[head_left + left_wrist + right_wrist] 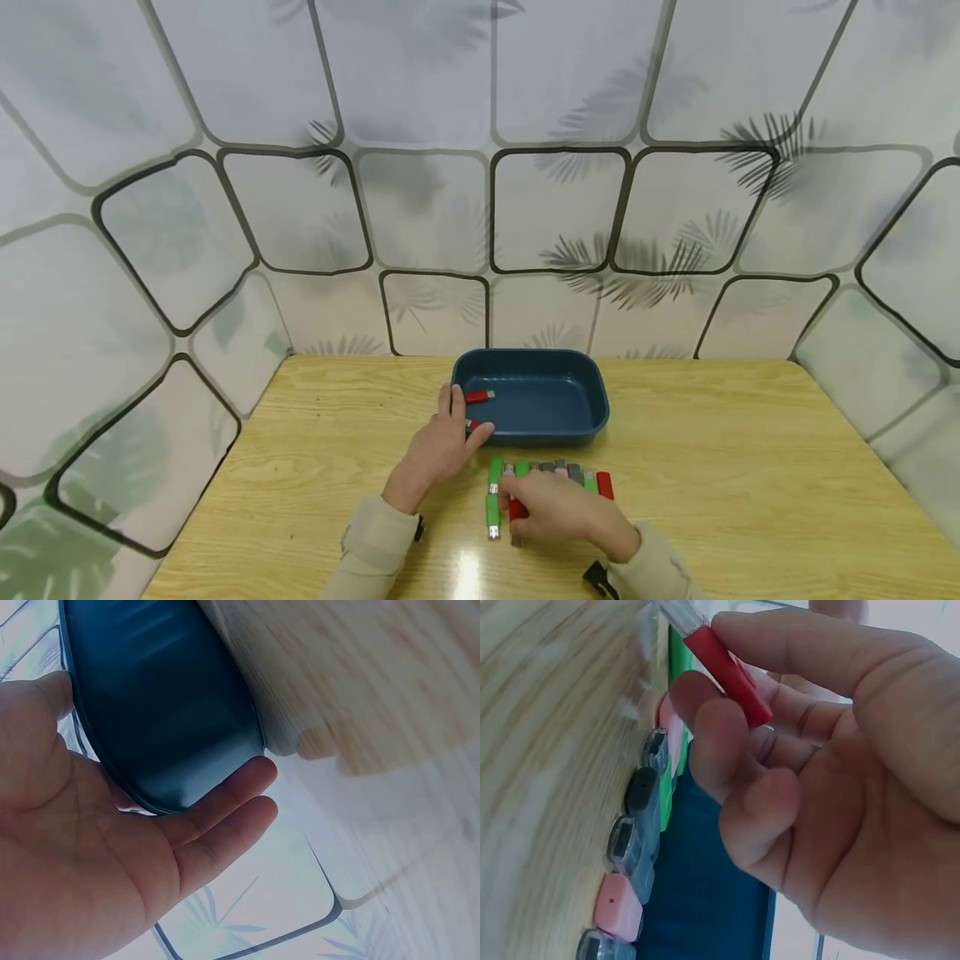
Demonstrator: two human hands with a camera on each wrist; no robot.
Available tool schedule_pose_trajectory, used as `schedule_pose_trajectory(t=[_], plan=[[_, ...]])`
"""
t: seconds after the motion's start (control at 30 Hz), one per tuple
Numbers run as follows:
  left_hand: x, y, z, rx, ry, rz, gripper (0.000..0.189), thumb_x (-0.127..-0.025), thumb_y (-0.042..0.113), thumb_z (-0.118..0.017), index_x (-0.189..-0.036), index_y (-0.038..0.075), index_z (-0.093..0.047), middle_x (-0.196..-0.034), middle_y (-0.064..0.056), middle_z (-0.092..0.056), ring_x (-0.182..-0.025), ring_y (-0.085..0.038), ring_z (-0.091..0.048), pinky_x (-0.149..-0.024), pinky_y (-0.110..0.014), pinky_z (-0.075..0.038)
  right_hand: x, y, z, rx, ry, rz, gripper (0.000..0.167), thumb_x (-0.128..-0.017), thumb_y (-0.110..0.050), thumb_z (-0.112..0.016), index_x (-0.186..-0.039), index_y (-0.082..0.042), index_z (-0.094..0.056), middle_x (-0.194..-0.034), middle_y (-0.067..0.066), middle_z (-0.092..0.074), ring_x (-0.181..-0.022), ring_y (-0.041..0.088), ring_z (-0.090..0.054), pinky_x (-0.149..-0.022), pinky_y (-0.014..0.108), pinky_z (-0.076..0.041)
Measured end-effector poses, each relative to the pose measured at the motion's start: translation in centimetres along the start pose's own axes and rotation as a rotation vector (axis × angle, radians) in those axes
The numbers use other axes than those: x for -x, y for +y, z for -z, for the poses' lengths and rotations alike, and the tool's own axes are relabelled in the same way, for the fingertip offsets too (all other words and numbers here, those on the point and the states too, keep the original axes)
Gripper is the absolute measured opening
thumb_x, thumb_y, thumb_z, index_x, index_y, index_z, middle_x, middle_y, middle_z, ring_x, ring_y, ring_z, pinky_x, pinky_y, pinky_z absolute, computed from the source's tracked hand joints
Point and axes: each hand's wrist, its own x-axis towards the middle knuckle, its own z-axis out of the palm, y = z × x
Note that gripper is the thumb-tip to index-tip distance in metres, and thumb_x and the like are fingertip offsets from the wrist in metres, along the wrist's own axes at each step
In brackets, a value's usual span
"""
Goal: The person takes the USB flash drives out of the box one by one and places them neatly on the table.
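A dark blue rectangular tray (540,439) stands on the table, with one red USB flash drive (477,397) inside its left end and another red piece (474,425) partly covered by my left hand. My left hand (441,442) rests at the tray's left front corner, its fingers fairly straight along the rim and outer wall; its palm (82,847) shows in the left wrist view. Between thumb and fingers, my right hand (558,504) pinches a red USB flash drive (727,675), metal plug outward. Under and around that hand lie more flash drives, partly hidden.
In front of the tray, several green, pink, grey and red flash drives stand in a row, including a green one (492,510) at the left and a red one (604,485) at the right. The wooden table (750,483) meets a patterned wall covering (555,208) behind.
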Motion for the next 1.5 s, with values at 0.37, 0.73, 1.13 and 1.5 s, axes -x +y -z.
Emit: schedule_pose_trajectory(t=[0.37, 0.73, 1.13, 1.5], plan=[[0.1, 0.0, 0.0, -0.004, 0.003, -0.007, 0.088, -0.102, 0.055, -0.045, -0.154, -0.01, -0.017, -0.16, -0.03, -0.013, -0.102, -0.042, -0.065, -0.057, -0.034, -0.051, -0.3, 0.1, -0.6, 0.068, 0.013, 0.012, 0.019, -0.086, -0.018, -0.076, -0.098, -0.019, -0.061, -0.084, -0.011, -0.051, -0.066, 0.006, -0.046, -0.06, 0.022, -0.039], [0.0, 0.0, 0.0, -0.011, 0.013, -0.014, 0.087, -0.102, 0.054, -0.046, -0.153, -0.01, -0.017, -0.16, -0.031, -0.014, -0.097, -0.042, -0.066, -0.053, -0.032, -0.049, -0.5, -0.4, -0.8, 0.124, 0.0, -0.038, 0.019, -0.088, -0.024, -0.075, -0.102, -0.021, -0.062, -0.094, -0.009, -0.05, -0.07, 0.007, -0.048, -0.063, 0.023, -0.042], [-0.1, -0.1, -0.2, -0.002, 0.0, 0.002, 0.088, -0.102, 0.055, -0.045, -0.154, -0.009, -0.015, -0.161, -0.029, -0.011, -0.096, -0.04, -0.066, -0.051, -0.031, -0.046, -0.7, -0.4, -1.3, 0.078, -0.029, 0.024, 0.025, -0.09, -0.022, -0.074, -0.11, -0.014, -0.061, -0.099, -0.003, -0.053, -0.07, 0.005, -0.05, -0.063, 0.023, -0.046], [-0.2, -0.1, -0.2, -0.004, -0.003, 0.011, 0.088, -0.102, 0.056, -0.044, -0.155, -0.008, -0.015, -0.161, -0.029, -0.011, -0.106, -0.043, -0.063, -0.06, -0.036, -0.052, -0.5, -1.6, -1.5, 0.165, -0.017, -0.022, 0.028, -0.088, -0.029, -0.076, -0.111, -0.02, -0.063, -0.1, -0.007, -0.056, -0.07, 0.004, -0.049, -0.066, 0.022, -0.046]])
